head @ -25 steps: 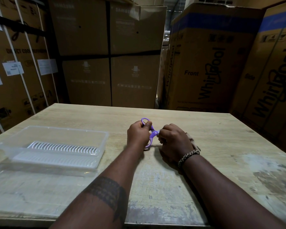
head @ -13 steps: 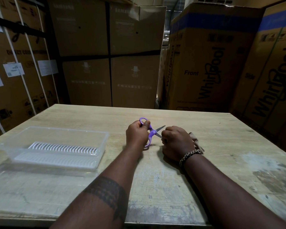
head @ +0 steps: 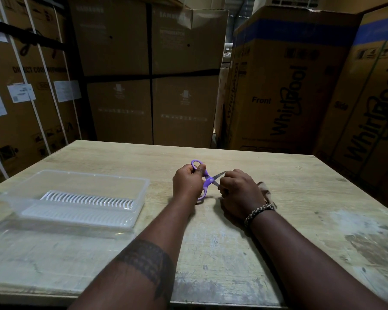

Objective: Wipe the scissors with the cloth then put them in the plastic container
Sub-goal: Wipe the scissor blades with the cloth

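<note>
Small purple-handled scissors [head: 207,179] are held just above the middle of the wooden table [head: 300,186], blades spread apart. My left hand [head: 187,182] grips the purple handles. My right hand [head: 240,193] is closed on a brownish cloth [head: 266,191], pressed around the lower blade; the upper blade tip pokes out above my fingers. Most of the cloth is hidden under my hand. The clear plastic container [head: 143,186] with a white slotted insert sits at the left of the table, apart from both hands.
Tall cardboard appliance boxes [head: 278,86] stand close behind and on both sides of the table. A clear lid [head: 20,242] lies flat under or in front of the container near the table's front left edge.
The scissor blades have come apart and one blade tip now shows above my right hand. My right hand has slid slightly right along the blade. The container has not moved.
</note>
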Available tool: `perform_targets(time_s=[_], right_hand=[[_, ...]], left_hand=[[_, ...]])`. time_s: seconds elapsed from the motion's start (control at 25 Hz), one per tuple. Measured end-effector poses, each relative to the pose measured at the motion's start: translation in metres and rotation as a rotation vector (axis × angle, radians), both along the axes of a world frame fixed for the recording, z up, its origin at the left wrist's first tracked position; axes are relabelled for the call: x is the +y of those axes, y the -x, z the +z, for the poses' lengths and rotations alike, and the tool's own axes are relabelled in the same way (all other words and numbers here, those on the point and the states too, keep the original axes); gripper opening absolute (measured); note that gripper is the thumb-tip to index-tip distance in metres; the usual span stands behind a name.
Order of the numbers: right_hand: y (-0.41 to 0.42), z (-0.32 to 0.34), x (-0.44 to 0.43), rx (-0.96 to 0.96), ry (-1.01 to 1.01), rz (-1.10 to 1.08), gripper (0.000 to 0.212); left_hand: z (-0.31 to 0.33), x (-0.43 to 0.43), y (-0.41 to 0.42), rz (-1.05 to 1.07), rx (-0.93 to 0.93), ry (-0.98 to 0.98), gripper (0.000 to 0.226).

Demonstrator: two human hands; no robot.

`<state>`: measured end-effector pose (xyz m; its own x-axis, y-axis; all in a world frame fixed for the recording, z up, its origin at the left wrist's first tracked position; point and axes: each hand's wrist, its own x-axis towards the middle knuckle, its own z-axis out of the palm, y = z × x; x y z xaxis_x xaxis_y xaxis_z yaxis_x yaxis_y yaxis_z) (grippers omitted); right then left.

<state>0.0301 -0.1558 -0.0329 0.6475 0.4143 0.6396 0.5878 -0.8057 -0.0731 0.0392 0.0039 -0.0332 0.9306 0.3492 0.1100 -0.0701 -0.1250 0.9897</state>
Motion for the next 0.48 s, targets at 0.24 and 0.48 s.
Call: perform_targets(time_s=[0.24,0.48], right_hand=[[-0.0019,0.0010,0.0011,-0.024,0.007,0.098,0.017],[-0.0005,0.0011,-0.0012,-0.037,-0.002,0.062,0.021]], left_hand=[[0.0012,-0.0032,0.0016,-0.029,-0.004,-0.046,0.033],[0.0023,-0.0018,0.0033,-0.013,0.010,-0.045,0.032]])
